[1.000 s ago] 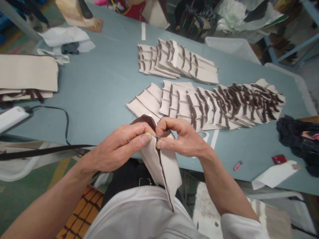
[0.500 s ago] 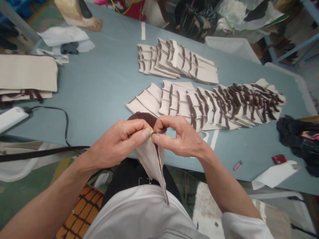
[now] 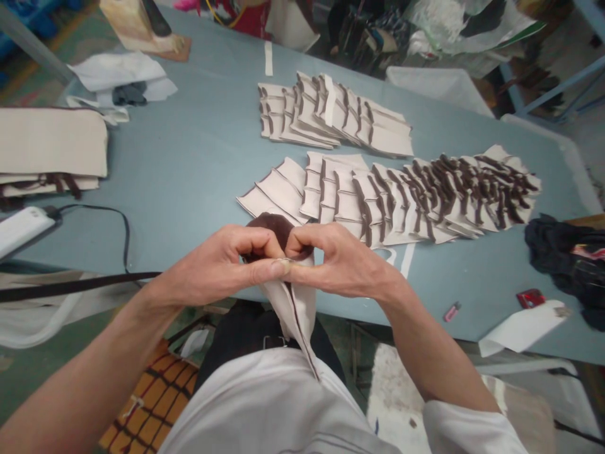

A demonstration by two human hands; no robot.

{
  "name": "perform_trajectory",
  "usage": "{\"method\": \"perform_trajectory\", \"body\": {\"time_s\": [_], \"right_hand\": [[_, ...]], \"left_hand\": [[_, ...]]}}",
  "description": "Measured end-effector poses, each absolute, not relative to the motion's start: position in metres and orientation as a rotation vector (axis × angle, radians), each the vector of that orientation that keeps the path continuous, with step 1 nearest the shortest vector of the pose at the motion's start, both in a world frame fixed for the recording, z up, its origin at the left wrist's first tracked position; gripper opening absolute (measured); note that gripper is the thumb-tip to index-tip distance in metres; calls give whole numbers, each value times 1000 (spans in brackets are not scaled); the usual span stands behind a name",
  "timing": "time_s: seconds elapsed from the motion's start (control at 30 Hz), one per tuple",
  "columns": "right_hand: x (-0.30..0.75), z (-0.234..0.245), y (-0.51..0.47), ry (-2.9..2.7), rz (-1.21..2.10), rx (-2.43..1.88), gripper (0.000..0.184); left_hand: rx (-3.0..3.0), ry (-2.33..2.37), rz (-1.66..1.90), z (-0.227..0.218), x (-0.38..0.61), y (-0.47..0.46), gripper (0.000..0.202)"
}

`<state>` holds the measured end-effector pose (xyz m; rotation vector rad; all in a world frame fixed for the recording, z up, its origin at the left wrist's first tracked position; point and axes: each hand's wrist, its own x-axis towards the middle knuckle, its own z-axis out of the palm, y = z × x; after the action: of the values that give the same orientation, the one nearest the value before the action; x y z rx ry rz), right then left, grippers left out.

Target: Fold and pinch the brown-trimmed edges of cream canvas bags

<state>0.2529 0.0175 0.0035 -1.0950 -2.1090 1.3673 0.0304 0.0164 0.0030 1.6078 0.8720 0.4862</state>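
Between my hands is a cream fabric piece (image 3: 301,302) with dark brown edging and a brown inner side, hanging down in front of my waist. My left hand (image 3: 227,261) pinches its top edge, thumb over the front and fingers curled behind. My right hand (image 3: 338,261) grips the same edge from the other side, its thumb tip meeting the left thumb. The fingertips hide the part of the seam they press. Just beyond my hands, an overlapping row of cream pieces with brown seams (image 3: 345,195) lies on the blue-grey table (image 3: 189,164).
A second row of cream pieces (image 3: 312,113) lies farther back. At left are a cream stack (image 3: 51,142) and a white device (image 3: 26,227) with a black cable. On the right are dark cloth (image 3: 558,265), a small pink item (image 3: 452,311) and white paper (image 3: 524,328).
My thumbs have come together along the top edge, and my right hand has shifted slightly left. The fabric's hanging part looks a little more spread.
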Motion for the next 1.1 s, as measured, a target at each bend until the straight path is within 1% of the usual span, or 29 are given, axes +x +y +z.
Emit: {"method": "perform_trajectory", "body": {"time_s": [0.1,0.2,0.4,0.47,0.7,0.77,0.87,1.0,1.1], "right_hand": [[255,2,20,-2053,1491,-995,29],[257,3,21,-1965,1560,-947,25],[257,7,20,-2031,1471,-995,12],[257,8,24,-2050,1477,-983,11],[256,4,39,-2111,1474,-970,13],[255,3,39,-2116,1473,-968,19],[251,2,37,-2187,1363,-1021,31],[247,5,31,-2289,1231,-1123,38],[243,8,26,-2302,1183,-1172,40]], "left_hand": [[1639,890,501,3,29,16,32],[1716,956,537,5,29,13,31],[1783,973,498,7,26,14,26],[1806,967,474,6,24,17,24],[1922,977,446,0,19,24,29],[1939,973,462,0,19,24,30],[1928,973,468,1,19,24,30],[1871,974,453,5,20,21,30],[1847,1026,513,7,26,15,28]]}}
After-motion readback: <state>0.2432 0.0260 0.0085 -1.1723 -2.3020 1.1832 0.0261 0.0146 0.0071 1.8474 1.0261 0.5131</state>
